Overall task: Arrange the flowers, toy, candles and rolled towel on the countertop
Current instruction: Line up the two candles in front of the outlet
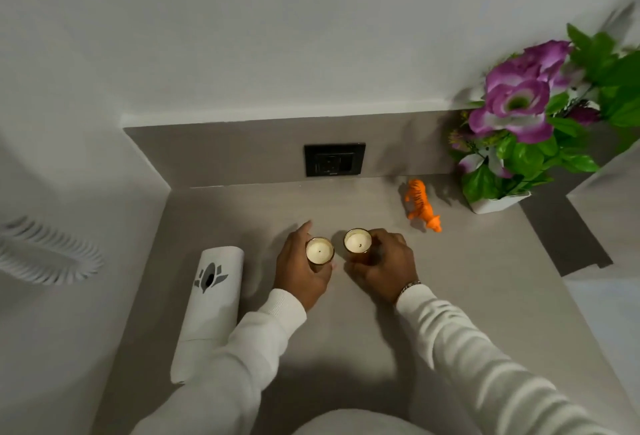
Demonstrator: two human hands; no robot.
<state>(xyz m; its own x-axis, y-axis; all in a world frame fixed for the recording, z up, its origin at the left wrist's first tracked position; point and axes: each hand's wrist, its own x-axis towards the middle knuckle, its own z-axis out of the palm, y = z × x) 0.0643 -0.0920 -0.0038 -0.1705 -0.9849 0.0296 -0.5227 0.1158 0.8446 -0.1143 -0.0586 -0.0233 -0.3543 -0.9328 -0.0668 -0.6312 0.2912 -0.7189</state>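
Two small glass candles with white wax stand side by side in the middle of the grey countertop [346, 330]. My left hand [299, 270] is wrapped around the left candle [319, 250]. My right hand [384, 266] grips the right candle [357, 241]. A rolled white towel [211, 306] with a dark emblem lies to the left of my left hand. An orange toy tiger [422, 205] stands to the back right of the candles. Purple flowers [519, 105] with green leaves sit in a white pot [498, 202] at the far right.
A black wall socket [334, 159] is set in the grey backsplash behind the candles. A white wall borders the counter on the left, with a white ribbed object [45, 254] at the far left. A dark step [568, 237] edges the counter on the right.
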